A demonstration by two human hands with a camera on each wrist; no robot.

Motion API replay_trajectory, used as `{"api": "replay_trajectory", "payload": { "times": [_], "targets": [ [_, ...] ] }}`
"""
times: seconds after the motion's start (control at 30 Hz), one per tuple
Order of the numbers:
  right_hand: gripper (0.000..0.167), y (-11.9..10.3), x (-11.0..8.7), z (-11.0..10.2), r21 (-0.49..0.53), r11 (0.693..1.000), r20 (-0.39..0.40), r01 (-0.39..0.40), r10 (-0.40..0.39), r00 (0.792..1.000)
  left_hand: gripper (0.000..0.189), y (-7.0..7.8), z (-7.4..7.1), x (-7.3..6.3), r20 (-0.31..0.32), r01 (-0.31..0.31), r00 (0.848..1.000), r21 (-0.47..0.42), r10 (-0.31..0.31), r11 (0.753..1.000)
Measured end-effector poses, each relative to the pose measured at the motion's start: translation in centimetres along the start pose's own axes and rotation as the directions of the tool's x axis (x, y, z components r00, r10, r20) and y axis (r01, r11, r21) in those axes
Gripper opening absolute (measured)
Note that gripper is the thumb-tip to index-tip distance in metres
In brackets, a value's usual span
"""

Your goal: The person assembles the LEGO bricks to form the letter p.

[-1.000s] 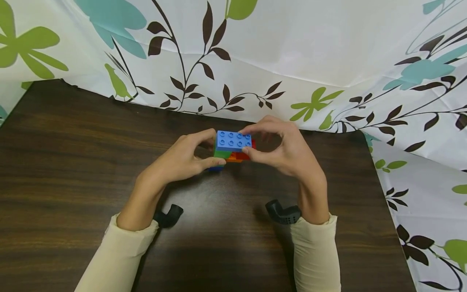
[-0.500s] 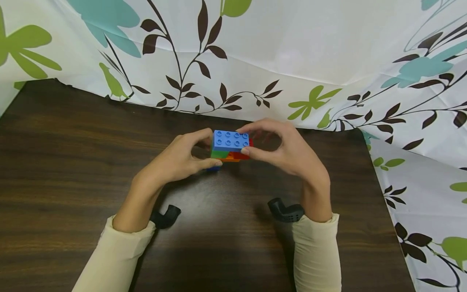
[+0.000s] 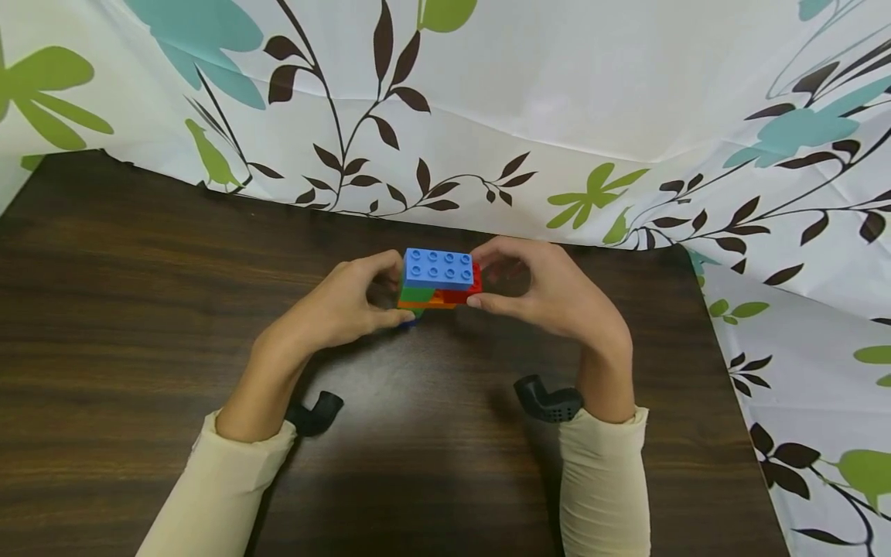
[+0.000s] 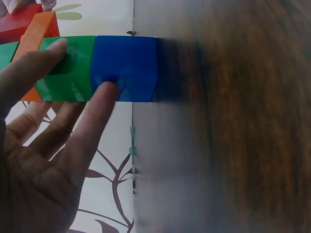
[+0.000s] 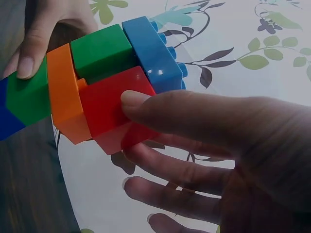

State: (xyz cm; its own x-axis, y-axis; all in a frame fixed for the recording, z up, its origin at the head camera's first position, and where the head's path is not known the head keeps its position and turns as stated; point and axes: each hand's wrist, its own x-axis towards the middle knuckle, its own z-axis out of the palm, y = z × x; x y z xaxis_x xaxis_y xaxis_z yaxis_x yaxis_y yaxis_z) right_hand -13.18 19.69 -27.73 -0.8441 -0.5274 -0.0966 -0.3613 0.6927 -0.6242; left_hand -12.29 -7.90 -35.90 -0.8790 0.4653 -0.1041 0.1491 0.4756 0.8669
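Observation:
A stack of toy building bricks stands upright between my hands. Its top is a light blue brick [image 3: 438,267] with studs facing up. Beneath that, an upper green brick [image 5: 102,53] and a red brick [image 5: 114,107] sit side by side on an orange brick [image 5: 65,92]. Lower down come another green brick [image 4: 73,68] and a dark blue brick [image 4: 126,68] at the base. My left hand [image 3: 341,302] grips the lower green and dark blue bricks from the left. My right hand [image 3: 557,290] pinches the red brick, thumb on its near face; its far fingers are partly hidden.
Below lies a dark wood table [image 3: 431,480]. A white curtain [image 3: 592,77] with leaf and flower prints hangs along the table's back and right side. Black wrist devices [image 3: 316,414] sit at both cuffs.
My right fingers have come off the top light blue brick and moved down to the red brick. My left hand keeps its hold on the lower stack.

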Motion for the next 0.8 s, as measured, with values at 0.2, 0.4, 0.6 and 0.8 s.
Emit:
{"api": "replay_trajectory", "payload": {
  "times": [0.2,0.4,0.6,0.8],
  "targets": [
    [0.043,0.0,0.1,0.0,0.002,1.000,-0.006,-0.002,0.002,1.000,0.045,-0.2,0.2,0.0,0.009,-0.006,1.000,0.023,0.006,1.000],
    [0.042,0.0,0.2,0.1,0.009,1.000,-0.026,0.005,-0.005,1.000,0.054,0.1,0.3,0.0,0.030,-0.011,1.000,0.037,0.009,0.999],
    [0.043,-0.1,0.5,0.5,0.038,0.999,-0.068,0.000,0.003,0.998,0.054,0.3,-0.2,-0.3,0.019,-0.022,1.000,0.044,0.022,0.999],
    [0.046,-0.2,0.9,0.7,0.083,0.996,-0.122,-0.020,0.030,0.992,0.052,0.5,-0.8,-0.6,0.016,-0.033,0.999,0.002,0.033,0.999]
  ]
}}
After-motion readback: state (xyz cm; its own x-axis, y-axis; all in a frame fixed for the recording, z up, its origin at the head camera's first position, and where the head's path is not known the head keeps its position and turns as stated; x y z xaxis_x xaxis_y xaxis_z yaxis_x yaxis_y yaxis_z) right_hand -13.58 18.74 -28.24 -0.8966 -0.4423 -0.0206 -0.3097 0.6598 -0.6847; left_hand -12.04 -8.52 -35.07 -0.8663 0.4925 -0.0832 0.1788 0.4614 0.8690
